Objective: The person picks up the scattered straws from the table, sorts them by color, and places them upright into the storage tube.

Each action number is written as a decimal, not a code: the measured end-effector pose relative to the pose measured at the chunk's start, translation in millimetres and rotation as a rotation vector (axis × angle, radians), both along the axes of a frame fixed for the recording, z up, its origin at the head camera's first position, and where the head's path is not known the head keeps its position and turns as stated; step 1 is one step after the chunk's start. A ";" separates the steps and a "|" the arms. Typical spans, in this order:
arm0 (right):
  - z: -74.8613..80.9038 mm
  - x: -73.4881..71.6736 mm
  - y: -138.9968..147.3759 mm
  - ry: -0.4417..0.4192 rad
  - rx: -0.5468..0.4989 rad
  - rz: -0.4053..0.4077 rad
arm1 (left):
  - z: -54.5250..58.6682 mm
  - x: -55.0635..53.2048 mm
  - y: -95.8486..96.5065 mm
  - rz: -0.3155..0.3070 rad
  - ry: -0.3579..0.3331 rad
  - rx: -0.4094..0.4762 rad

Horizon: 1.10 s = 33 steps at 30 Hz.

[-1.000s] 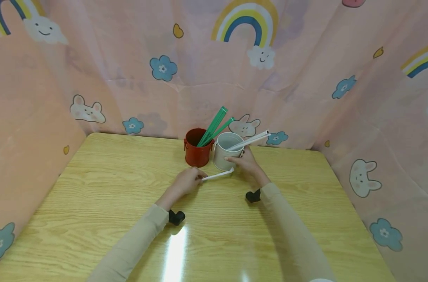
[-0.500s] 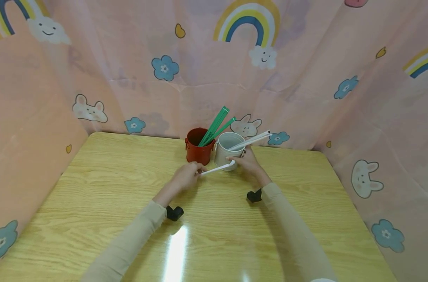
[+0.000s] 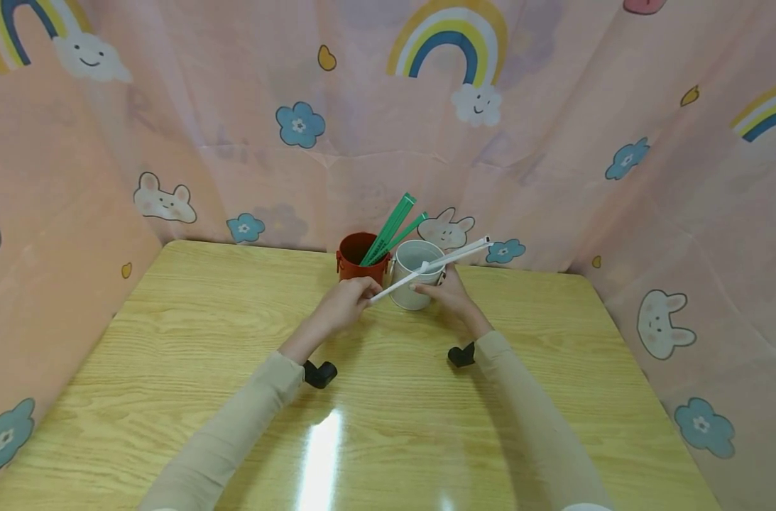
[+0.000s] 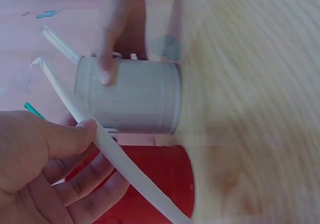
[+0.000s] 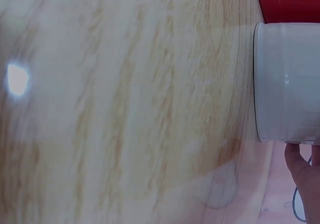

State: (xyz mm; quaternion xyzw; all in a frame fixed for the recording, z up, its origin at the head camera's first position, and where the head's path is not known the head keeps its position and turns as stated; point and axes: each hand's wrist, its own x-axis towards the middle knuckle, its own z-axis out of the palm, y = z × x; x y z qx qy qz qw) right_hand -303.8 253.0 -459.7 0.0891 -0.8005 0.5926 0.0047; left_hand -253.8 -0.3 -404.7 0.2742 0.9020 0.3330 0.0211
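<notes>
My left hand [image 3: 339, 306] pinches a slim white paper-wrapped straw [image 4: 135, 176] between thumb and fingers. The straw slants up to the right, its folded tip in front of the white bucket's [image 3: 405, 298] rim in the head view. At that bucket's right side, my right hand [image 3: 450, 292] grips it, thumb across the front; the other fingers are mostly hidden. Similar white sticks [image 3: 467, 250] lean out of the bucket to the right. Close on its left stands a red bucket [image 3: 351, 271] holding several green-wrapped sticks [image 3: 390, 227]. My left hand partly covers the red bucket in the head view.
Both buckets stand on a glossy wooden table [image 3: 202, 333], near its back edge. A pink printed curtain [image 3: 349, 177] hangs behind the table and along both sides. Black wrist mounts [image 3: 320, 374] stick out from my sleeves.
My left hand has risen and moved toward the buckets, lifting the straw's tip from low beside the white bucket to its rim. My right hand keeps its grip, and the buckets stay put.
</notes>
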 end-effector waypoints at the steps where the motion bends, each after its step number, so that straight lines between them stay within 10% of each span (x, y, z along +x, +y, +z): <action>1: 0.3 0.1 -0.1 -0.001 -0.001 -0.001 | 2.1 -0.6 1.1 -0.002 0.000 0.008; 13: 24.7 13.5 -8.8 -0.025 -0.021 0.040 | 32.3 -3.5 16.3 -0.016 0.023 0.090; 33: 2.6 -1.7 -0.6 0.028 -0.019 0.037 | 85.2 -6.2 46.3 0.031 0.148 0.391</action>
